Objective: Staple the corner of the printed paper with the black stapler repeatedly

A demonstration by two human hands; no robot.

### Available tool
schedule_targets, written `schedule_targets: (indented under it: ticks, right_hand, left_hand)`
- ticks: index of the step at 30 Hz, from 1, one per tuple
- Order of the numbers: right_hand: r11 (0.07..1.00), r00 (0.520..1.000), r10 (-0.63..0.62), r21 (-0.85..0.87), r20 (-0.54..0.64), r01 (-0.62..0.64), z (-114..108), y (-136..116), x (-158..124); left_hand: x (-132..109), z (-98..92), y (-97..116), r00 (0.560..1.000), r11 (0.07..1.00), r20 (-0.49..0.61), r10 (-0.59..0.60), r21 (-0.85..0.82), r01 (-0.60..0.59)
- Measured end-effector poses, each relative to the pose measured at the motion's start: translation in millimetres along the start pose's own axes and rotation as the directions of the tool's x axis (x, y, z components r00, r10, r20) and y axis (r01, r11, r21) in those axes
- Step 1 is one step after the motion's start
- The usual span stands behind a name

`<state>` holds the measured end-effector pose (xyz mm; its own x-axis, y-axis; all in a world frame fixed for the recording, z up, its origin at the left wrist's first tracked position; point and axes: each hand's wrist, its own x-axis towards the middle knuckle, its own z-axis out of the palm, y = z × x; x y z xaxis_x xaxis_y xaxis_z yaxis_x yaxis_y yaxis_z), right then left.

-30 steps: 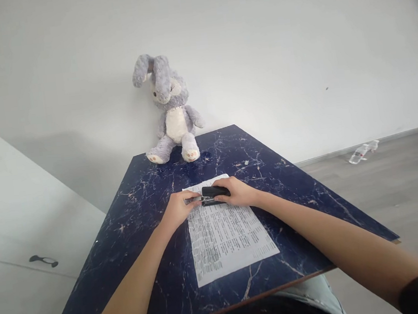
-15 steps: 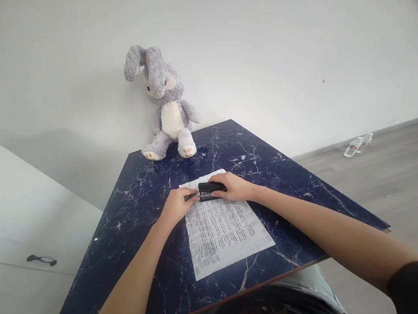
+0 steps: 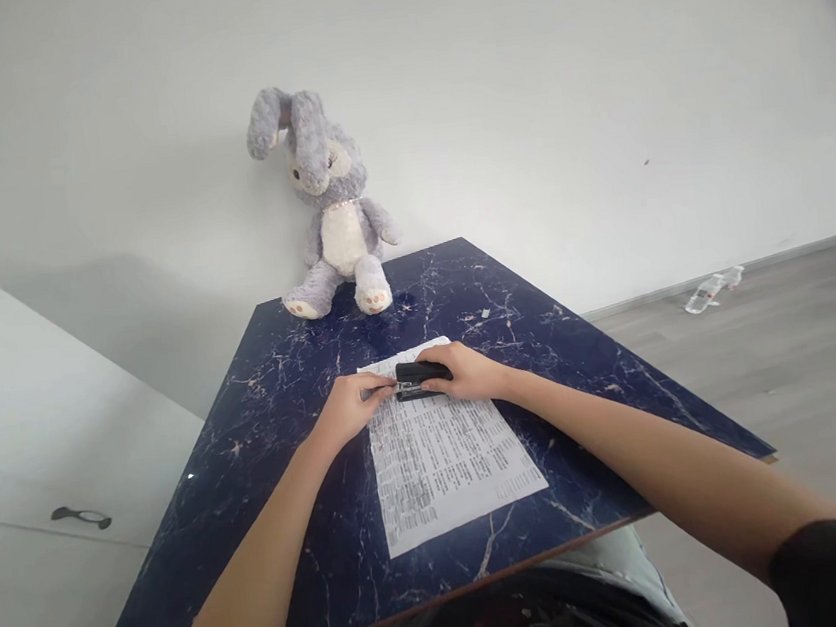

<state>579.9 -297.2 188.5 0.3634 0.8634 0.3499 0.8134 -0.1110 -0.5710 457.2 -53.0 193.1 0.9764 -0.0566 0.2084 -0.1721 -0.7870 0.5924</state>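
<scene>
A black stapler lies sideways over the upper part of a printed sheet of paper. My right hand is closed around the stapler's right end, thumb on the near side. Its left end has a gap, with a metallic part showing between the upper and lower arms. At that end, the thumb and fingers of my left hand come together in a pinch. Whatever is between them is hidden. The paper lies flat on the table, its top edge partly covered by my hands.
A dark blue marble-patterned table reaches back to the wall. A grey plush rabbit sits at its far edge. A white cabinet with a dark handle stands left. On the floor at right lies a clear plastic item.
A dark piece that stuck out leftward between my left fingers at the stapler's end no longer shows. My left fingers have shifted slightly; my right hand keeps its hold.
</scene>
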Motion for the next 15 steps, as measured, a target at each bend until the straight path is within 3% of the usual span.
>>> schedule_targets:
  ticks: [6,12,15]
  right_hand:
    - [0.985,1.0,0.007,0.173,-0.019,-0.004,-7,8,-2]
    - [0.938,0.986,-0.162,0.304,-0.042,0.168,-4,-4,-4]
    - [0.939,0.976,-0.21,0.263,-0.065,0.22,4,-11,-4]
  left_hand:
    - [-4,-15.8,-16,0.982,0.965,0.184,-0.045,-0.248,0.091]
    - [-3,0.4,6,1.0,0.973,0.002,0.008,-0.231,-0.008]
    - [-2,8.3,11,0.998,0.978,-0.01,0.062,-0.198,-0.063]
